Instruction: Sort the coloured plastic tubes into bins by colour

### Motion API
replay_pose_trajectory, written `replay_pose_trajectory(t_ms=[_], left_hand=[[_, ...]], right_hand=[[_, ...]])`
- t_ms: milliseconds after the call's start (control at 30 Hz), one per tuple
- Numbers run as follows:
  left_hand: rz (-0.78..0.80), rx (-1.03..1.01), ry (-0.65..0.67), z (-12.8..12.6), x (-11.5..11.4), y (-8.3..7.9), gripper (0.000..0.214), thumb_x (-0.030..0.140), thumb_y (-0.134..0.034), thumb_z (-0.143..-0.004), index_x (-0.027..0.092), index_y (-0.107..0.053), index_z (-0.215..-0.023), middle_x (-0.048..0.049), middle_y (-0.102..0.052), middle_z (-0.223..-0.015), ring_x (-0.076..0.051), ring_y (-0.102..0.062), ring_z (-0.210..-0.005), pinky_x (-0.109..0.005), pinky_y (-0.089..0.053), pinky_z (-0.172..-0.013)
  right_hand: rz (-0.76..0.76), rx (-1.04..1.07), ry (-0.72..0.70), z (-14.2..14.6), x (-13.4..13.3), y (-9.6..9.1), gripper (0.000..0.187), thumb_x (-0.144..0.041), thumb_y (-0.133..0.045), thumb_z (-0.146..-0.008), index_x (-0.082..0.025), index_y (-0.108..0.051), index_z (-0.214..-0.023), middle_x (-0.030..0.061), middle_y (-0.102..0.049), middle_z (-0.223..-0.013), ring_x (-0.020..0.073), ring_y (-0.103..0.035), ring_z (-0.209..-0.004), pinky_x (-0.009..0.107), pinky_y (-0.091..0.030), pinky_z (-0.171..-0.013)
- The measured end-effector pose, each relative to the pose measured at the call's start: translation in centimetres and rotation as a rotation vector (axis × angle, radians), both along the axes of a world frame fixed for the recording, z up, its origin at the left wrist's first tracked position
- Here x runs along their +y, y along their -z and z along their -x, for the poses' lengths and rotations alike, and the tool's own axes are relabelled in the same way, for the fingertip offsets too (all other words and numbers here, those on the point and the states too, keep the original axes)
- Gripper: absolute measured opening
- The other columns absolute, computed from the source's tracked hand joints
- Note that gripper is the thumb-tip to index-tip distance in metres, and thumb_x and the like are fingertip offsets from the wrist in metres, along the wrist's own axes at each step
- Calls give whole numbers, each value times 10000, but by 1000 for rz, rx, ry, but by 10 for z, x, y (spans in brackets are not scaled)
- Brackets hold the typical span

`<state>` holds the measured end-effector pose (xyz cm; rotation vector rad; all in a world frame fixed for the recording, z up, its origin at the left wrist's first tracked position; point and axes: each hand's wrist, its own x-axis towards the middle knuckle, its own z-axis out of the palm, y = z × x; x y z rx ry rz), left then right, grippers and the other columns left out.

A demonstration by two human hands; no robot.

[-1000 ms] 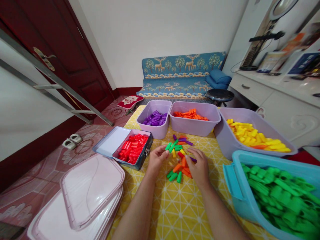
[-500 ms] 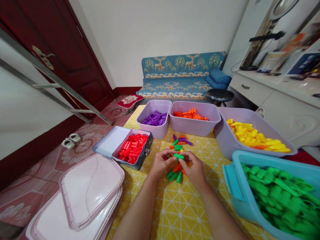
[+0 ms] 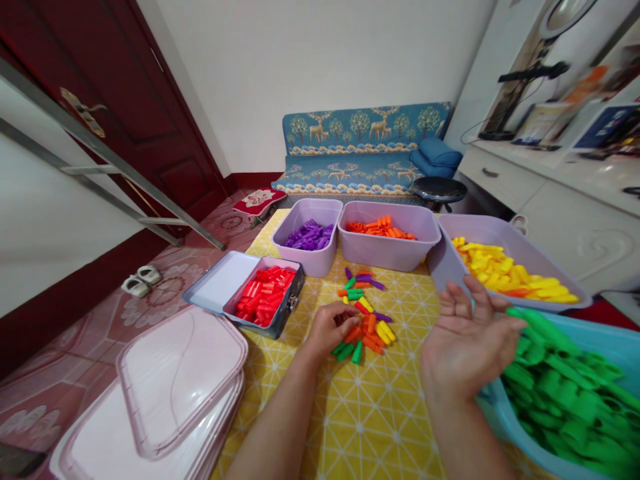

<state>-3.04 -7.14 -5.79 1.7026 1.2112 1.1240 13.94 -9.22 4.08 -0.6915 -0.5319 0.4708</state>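
Over the loose pile my left hand (image 3: 330, 327) is closed, thumb and fingers together beside orange pieces (image 3: 371, 325); what it pinches, if anything, is hidden. My right hand (image 3: 465, 340) is turned palm up with fingers apart at the left rim of the turquoise bin (image 3: 495, 407). The bin holds many green plastic tube-like pieces (image 3: 570, 393), and one lies close to my right thumb tip. Around my left hand are small green pieces (image 3: 357, 352), yellow pieces (image 3: 385, 331), purple pieces (image 3: 383, 317) and a red piece (image 3: 361, 307).
Lilac bins with purple pieces (image 3: 310, 235), orange pieces (image 3: 383, 228) and yellow pieces (image 3: 510, 270) line the table's far side. An open tin box (image 3: 286, 313) of red pieces stands left. Stacked pale lids (image 3: 185, 380) lie nearer me on the yellow cloth (image 3: 350, 427).
My hands have separated from the green piece held between them. The right hand has swung right to the turquoise bin and opened; the left has stayed over the pile.
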Motion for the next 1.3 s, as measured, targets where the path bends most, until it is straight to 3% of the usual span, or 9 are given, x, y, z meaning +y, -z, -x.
replay_pose_trajectory(t_ms=[167, 300, 400, 567, 733, 867, 1033, 1133, 1300], left_hand=[[-59, 199, 163, 4, -5, -12, 390, 463, -691, -739, 170, -706, -996, -41, -654, -803, -137, -554, -681, -236, -413, -624], [33, 245, 307, 15, -6, -19, 633, 427, -823, -568, 186, -654, -1128, -30, -630, -863, -139, -542, -708, -229, -423, -629], [124, 169, 401, 22, -5, -20, 574, 261, -808, -590, 169, -643, -1132, -41, -631, -929, -144, -564, -767, -228, -449, -683], [136, 104, 313, 18, -3, -12, 383, 154, -711, -674, 153, -668, -1055, -48, -650, -927, -147, -588, -788, -234, -460, -711], [-49, 207, 24, 2, 0, 0, 294, 206, -701, -723, 177, -692, -1016, -52, -684, -900, -165, -602, -778, -260, -462, -705], [-71, 133, -88, -4, 2, 6, 209, 204, -641, -787, 179, -694, -988, -55, -708, -901, -168, -631, -780, -275, -484, -723], [-47, -27, -163, -3, 6, 13, 207, 184, -583, -823, 171, -665, -1012, -58, -711, -894, -159, -654, -770, -274, -508, -727], [-9, -111, -167, -4, 6, 13, 321, 158, -598, -795, 189, -617, -1114, -35, -681, -828, -144, -640, -736, -250, -506, -685], [81, -379, -110, -11, 2, 1, 483, 197, -660, -760, 201, -527, -1224, -37, -640, -886, -139, -624, -797, -229, -512, -694]], right_hand=[[130, -4, -112, -8, 7, 18, 410, -539, -298, -909, -231, -544, -1023, 72, -614, -1106, 182, -626, -849, 325, -461, -681], [440, -649, -230, -6, 18, 56, 236, -324, -501, -826, -193, -595, -998, 73, -637, -1024, 207, -584, -914, 360, -451, -783], [578, -1164, -248, -6, 24, 82, 282, -132, -529, -698, -196, -637, -951, 85, -628, -1026, 246, -544, -994, 414, -408, -912], [743, -1469, -198, -6, 25, 101, 323, -53, -496, -661, -190, -669, -896, 93, -638, -955, 260, -545, -943, 389, -423, -890], [808, -1484, -201, -9, 27, 104, 311, -129, -531, -734, -192, -671, -1005, 103, -660, -963, 268, -578, -918, 380, -446, -820], [775, -1347, -210, -11, 29, 106, 228, -178, -523, -775, -191, -682, -938, 93, -658, -909, 243, -594, -835, 371, -459, -758], [516, -878, -260, 0, 26, 102, 236, -306, -520, -841, -183, -627, -1012, 78, -625, -965, 190, -594, -809, 319, -489, -692], [476, -647, -384, 10, 22, 98, 285, -343, -558, -833, -196, -583, -1076, 67, -632, -960, 187, -609, -825, 309, -502, -686], [428, -585, -533, 17, 15, 93, 296, -361, -535, -853, -206, -604, -1096, 81, -633, -1063, 180, -610, -839, 312, -511, -707]])
